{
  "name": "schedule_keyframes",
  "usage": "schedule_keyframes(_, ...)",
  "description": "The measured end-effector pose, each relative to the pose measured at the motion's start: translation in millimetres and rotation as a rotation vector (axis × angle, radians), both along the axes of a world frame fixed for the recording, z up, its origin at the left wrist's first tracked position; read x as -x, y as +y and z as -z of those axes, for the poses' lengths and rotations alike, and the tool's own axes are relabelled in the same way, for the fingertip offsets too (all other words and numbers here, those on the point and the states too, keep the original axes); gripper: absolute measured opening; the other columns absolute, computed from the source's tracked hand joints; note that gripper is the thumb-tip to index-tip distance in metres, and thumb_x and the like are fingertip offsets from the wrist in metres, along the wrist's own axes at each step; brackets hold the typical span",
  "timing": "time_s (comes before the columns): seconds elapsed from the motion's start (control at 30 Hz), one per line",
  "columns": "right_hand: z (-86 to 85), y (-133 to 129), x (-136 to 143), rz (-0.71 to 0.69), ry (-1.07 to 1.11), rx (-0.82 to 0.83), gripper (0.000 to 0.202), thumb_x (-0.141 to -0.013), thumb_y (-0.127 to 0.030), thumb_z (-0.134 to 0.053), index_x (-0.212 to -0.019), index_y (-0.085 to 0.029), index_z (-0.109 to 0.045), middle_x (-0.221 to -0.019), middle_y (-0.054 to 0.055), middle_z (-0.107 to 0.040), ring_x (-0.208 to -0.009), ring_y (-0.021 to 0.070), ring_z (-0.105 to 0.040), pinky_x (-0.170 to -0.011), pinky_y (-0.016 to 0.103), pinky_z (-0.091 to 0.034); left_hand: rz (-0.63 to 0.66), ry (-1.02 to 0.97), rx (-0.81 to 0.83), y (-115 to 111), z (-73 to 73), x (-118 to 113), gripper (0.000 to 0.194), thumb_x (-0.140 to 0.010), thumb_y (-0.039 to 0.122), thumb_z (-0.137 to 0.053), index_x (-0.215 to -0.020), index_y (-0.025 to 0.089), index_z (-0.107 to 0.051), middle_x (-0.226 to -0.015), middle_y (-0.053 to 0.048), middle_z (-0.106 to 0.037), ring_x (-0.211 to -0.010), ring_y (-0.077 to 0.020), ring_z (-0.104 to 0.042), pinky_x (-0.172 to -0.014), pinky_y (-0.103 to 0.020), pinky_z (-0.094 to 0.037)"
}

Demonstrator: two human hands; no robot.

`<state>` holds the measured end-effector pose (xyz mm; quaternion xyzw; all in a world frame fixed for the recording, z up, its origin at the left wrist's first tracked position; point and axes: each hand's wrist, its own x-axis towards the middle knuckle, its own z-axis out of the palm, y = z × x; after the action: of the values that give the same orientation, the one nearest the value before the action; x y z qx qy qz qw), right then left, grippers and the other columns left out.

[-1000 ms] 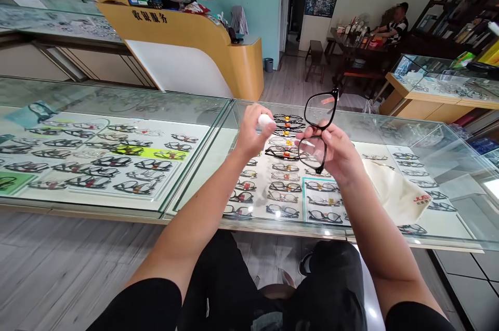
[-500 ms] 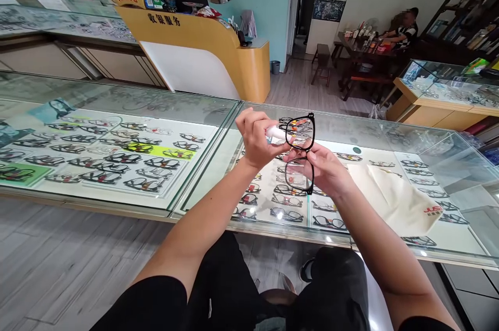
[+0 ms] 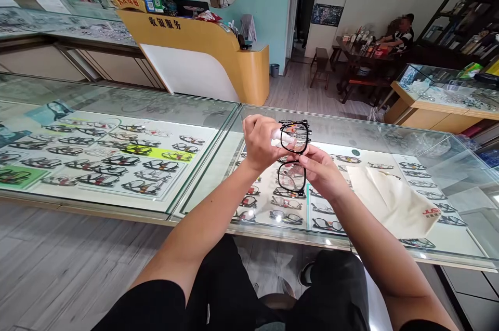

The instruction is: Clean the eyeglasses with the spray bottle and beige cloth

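Note:
Black-framed eyeglasses [image 3: 292, 176] are held up on end over the glass counter, one lens above the other. My right hand [image 3: 320, 170] pinches them near the bridge with thumb and fingers. Closed around a small white bottle [image 3: 281, 136] is my left hand [image 3: 260, 140], with the bottle's end close to the upper lens. Part of the bottle is hidden inside the fingers. A cream cleaning cloth [image 3: 380, 201] with red lettering lies on the counter to the right of my right hand.
Below the hands, a glass display case [image 3: 206, 198] holds rows of eyeglasses. A yellow cashier counter [image 3: 253, 74] stands beyond it. At the back right a person [image 3: 401, 35] sits by a dark table with bottles. A wooden stool [image 3: 322, 66] is nearby.
The eyeglasses have shifted slightly left and turned, with the lenses now angled differently. My left hand and the bottle have moved a little to the right and down.

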<state>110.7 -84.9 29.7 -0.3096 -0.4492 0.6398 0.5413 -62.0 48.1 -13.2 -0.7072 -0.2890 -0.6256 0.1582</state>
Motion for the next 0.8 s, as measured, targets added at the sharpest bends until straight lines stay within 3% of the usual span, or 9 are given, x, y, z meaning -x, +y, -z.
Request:
schedule_keyframes(0.2, 2.3, 0.9, 1.2, 0.062, -0.03, -0.033, 0.039, -0.077, -0.051, -0.1, -0.081, -0.024, -0.073, -0.085, 0.001, -0.072, -0.077, 0.0155, -0.058, -0.069, 0.029, -0.048, 0.01, 0.013, -0.064, -3.0, -4.1, 0.3, 0.07, -0.09, 0.094, -0.059, -0.106, 0.026, -0.061, -0.094, -0.009, -0.071, -0.099, -0.0301, -0.062, -0.094, -0.049, -0.046)
schedule_keyframes(0.3, 0.8, 1.0, 0.5, 0.078, -0.027, -0.052, 0.041, -0.076, -0.052, -0.101, -0.08, -0.023, -0.072, -0.084, 0.0, -0.067, -0.07, 0.0132, -0.049, -0.065, 0.029, -0.042, 0.016, 0.019, -0.031, -3.9, -4.4, 1.6, 0.072, -0.087, 0.095, -0.062, -0.107, 0.026, -0.061, -0.097, -0.009, -0.071, -0.098, -0.0297, -0.062, -0.096, -0.049, -0.047)
schedule_keyframes(0.47, -2.9, 3.0, -5.7, 0.159, 0.022, -0.058, 0.039, -0.078, -0.052, -0.099, -0.082, -0.025, -0.07, -0.086, -0.001, -0.067, -0.071, 0.0143, -0.051, -0.071, 0.03, -0.047, 0.069, 0.044, -0.014, -5.8, -0.8, -1.0, 0.072, -0.08, 0.092, -0.073, -0.107, 0.026, -0.062, -0.097, -0.01, -0.072, -0.102, -0.031, -0.063, -0.103, -0.053, -0.049)
schedule_keyframes(0.67, -9.3, 7.2, -13.5, 0.291, 0.095, -0.076, 0.042, -0.075, -0.05, -0.101, -0.081, -0.025, -0.069, -0.079, -0.003, -0.058, -0.071, 0.0143, -0.05, -0.071, 0.027, -0.051, 0.199, 0.082, -0.115, -15.0, 3.7, -14.2, 0.059, -0.084, 0.076, -0.081, -0.113, 0.028, -0.064, -0.098, -0.008, -0.074, -0.101, -0.0295, -0.063, -0.105, -0.054, -0.051)
schedule_keyframes(0.8, -12.3, 7.5, -14.3, 0.306, 0.09, -0.075, 0.044, -0.072, -0.052, -0.102, -0.081, -0.025, -0.068, -0.08, -0.003, -0.057, -0.071, 0.0146, -0.05, -0.069, 0.028, -0.051, 0.229, 0.105, -0.118, -17.1, 10.5, -18.8, 0.056, -0.087, 0.075, -0.079, -0.115, 0.028, -0.064, -0.098, -0.008, -0.074, -0.104, -0.0306, -0.064, -0.104, -0.055, -0.051)
